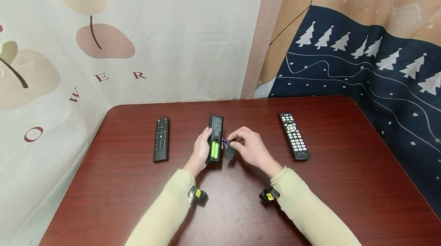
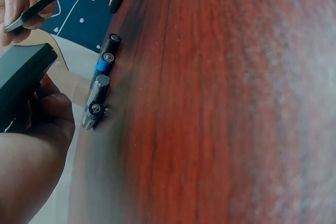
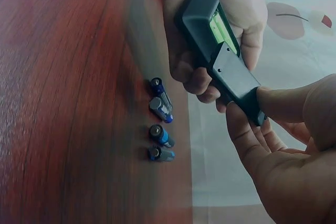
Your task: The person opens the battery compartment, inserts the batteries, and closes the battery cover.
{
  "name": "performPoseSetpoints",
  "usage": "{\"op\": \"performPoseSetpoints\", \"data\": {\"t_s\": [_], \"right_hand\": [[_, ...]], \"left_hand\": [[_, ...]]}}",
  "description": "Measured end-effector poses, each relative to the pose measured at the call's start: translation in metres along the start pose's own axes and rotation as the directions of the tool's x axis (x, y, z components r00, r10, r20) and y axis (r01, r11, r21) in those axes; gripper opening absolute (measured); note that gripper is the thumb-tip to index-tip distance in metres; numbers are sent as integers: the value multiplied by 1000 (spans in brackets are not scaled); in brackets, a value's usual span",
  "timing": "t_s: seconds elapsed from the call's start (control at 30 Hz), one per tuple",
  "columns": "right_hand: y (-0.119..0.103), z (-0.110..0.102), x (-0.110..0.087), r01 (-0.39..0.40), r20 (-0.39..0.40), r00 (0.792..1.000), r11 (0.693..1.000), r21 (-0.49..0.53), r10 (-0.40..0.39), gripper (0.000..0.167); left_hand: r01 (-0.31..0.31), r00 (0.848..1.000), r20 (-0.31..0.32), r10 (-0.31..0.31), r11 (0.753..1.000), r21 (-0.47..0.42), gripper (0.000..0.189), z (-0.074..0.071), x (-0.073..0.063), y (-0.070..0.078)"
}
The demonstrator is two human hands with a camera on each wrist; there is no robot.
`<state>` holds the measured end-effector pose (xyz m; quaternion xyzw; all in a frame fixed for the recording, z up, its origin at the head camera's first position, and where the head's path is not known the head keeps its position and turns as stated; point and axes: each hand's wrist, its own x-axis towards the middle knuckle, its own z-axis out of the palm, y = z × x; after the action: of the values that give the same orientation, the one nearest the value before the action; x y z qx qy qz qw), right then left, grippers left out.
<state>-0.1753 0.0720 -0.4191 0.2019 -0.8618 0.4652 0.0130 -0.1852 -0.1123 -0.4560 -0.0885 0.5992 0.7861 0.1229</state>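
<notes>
My left hand [image 1: 201,149] grips a black remote control [image 1: 216,125], its back facing up. Two green batteries [image 1: 214,149] lie side by side in its uncovered battery compartment. Just to the right, my right hand [image 1: 252,147] pinches a black battery cover [image 1: 230,152] between thumb and fingers. In the right wrist view the cover [image 3: 239,74] overlaps the remote's near part, below the green batteries [image 3: 223,32]. Several blue-and-grey batteries [image 3: 161,136] lie loose on the table under the hands; in the head view the cover and the right hand hide most of them.
A black remote [image 1: 161,140] lies face up to the left of the hands. Another, with white buttons [image 1: 294,136], lies face up to the right. The dark red table [image 1: 138,196] ends at the back against printed curtains [image 1: 193,35].
</notes>
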Motion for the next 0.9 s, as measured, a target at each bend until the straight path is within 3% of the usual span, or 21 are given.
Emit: {"op": "performPoseSetpoints", "data": {"t_s": [0.9], "right_hand": [[-17,16,8,28,-18,999,999,20,-27,15]], "left_hand": [[-20,1000,17,19,998,56,55,1,0,-2]]}}
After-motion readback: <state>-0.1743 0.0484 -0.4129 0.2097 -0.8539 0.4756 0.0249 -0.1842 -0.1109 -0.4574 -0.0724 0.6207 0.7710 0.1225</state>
